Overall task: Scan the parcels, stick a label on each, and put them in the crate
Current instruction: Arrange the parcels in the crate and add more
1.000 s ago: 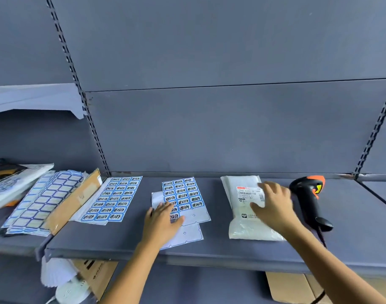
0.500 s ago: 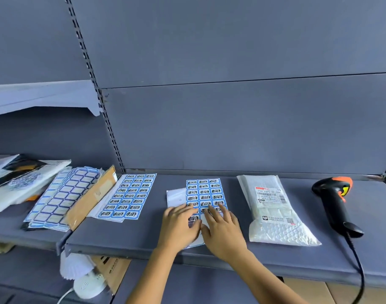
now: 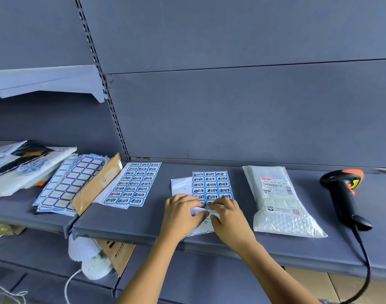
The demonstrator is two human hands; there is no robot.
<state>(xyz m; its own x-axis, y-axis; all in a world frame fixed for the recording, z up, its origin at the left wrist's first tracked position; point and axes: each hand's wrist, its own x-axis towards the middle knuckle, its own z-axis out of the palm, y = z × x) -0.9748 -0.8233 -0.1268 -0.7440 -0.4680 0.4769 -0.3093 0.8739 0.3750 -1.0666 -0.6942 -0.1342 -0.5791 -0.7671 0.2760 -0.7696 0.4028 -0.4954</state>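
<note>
Left hand presses blue-bordered paper label sheet, fingers bent | right hand picks at its near row, grip unclear | white bubble-wrap parcel just right of right hand, long axis pointing away

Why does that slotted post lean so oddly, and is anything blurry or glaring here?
Head view: the wide-angle lens tilts and bends the slotted post; head view: light is soft and even, no glare on the parcel; head view: the left hand and right hand look slightly smeared over the label sheet.
</note>
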